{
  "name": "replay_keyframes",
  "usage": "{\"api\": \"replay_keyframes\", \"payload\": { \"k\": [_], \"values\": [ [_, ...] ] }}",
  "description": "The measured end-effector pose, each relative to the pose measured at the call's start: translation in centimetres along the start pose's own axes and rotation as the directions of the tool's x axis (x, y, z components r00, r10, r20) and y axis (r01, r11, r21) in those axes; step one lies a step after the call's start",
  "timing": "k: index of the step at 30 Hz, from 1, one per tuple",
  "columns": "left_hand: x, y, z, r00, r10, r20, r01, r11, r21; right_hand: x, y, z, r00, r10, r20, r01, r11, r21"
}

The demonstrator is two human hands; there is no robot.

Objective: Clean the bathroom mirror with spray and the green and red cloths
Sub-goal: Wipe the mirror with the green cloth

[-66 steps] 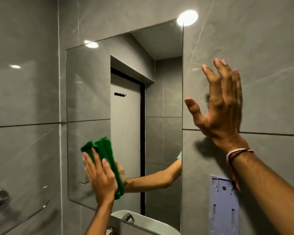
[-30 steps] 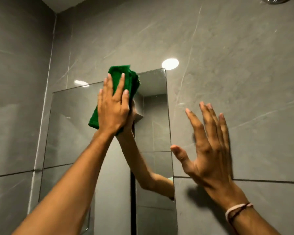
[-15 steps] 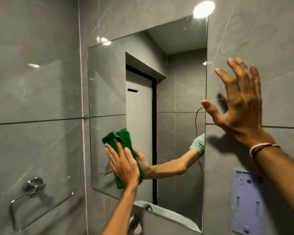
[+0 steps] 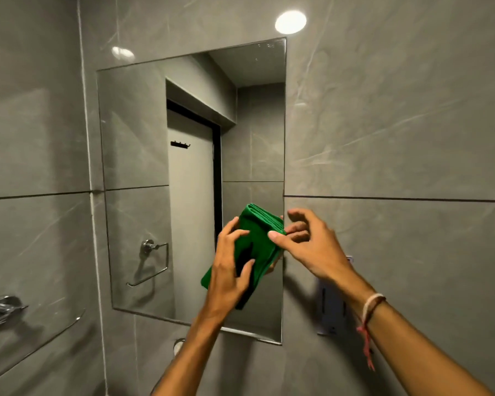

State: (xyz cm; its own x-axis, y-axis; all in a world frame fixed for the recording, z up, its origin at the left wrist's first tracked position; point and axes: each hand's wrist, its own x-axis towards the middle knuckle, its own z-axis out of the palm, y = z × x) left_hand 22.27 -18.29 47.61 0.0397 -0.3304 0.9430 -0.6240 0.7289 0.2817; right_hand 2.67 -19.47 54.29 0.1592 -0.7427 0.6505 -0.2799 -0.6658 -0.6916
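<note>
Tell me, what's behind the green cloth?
Behind the green cloth is the mirror, near its lower right edge. The cloth and left hand cover that patch of glass, so whether it is clean or streaky cannot be seen.

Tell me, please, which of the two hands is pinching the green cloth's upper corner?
The right hand, with the wristbands: its thumb and fingers pinch the green cloth there, while the left hand holds it lower down.

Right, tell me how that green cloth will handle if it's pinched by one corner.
The green cloth probably goes floppy: it is soft fabric folded in layers, so a one-corner pinch would likely let it unfold. It looks light, since the left hand and right hand hold it loosely. Its texture suggests little slipping.
</note>
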Motion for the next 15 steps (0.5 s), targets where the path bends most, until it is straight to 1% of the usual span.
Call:
{"api": "replay_keyframes", "payload": {
  "k": [2, 5, 9, 12, 15],
  "values": [
    [0.2, 0.1, -0.7, 1.000, -0.019, 0.004, 0.019, 1.000, -0.003, 0.6, -0.6, 0.2, 0.999, -0.024, 0.031, 0.028, 0.993, -0.113],
    [-0.2, 0.7, -0.9, 0.998, -0.036, 0.041, 0.036, 0.999, -0.014, 0.8, -1.0, 0.3, 0.996, -0.078, 0.031, 0.083, 0.958, -0.276],
    [-0.7, 2.8, -0.2, 0.997, -0.024, 0.080, 0.028, 0.999, -0.044, -0.9, -0.5, -0.2, 0.988, -0.125, 0.095, 0.153, 0.910, -0.385],
    [-1.3, 4.3, 0.3, 0.978, -0.066, 0.196, 0.091, 0.988, -0.121, -2.6, 0.6, -1.5, 0.977, -0.130, 0.167, 0.189, 0.895, -0.405],
    [-1.4, 6.1, 0.5, 0.965, -0.095, 0.245, 0.141, 0.974, -0.175, -4.3, 0.8, -3.9, 0.966, -0.129, 0.224, 0.199, 0.924, -0.327]
  ]
}}
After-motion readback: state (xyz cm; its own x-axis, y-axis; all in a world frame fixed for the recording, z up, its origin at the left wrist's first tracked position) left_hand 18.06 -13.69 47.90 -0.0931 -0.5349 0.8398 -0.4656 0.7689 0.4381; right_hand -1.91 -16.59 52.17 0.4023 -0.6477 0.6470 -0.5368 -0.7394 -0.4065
